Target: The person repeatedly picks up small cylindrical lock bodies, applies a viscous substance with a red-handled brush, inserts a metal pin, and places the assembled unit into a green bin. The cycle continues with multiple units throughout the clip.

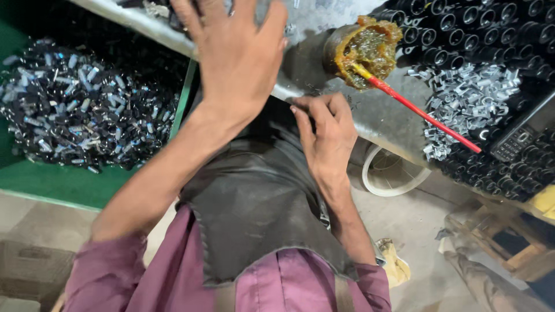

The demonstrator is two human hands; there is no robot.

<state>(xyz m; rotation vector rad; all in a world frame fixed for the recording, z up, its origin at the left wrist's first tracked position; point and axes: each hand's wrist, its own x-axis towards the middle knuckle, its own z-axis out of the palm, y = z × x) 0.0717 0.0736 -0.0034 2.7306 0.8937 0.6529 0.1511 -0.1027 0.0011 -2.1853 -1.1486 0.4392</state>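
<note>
Reaching my left hand over the metal bench, fingers spread and empty; my right hand curls closed at the edge, contents hidden, grease tin near.

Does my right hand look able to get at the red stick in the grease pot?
Probably yes. The right hand rests at the bench edge, just below the grease pot, and nothing lies between it and the red stick.
</note>
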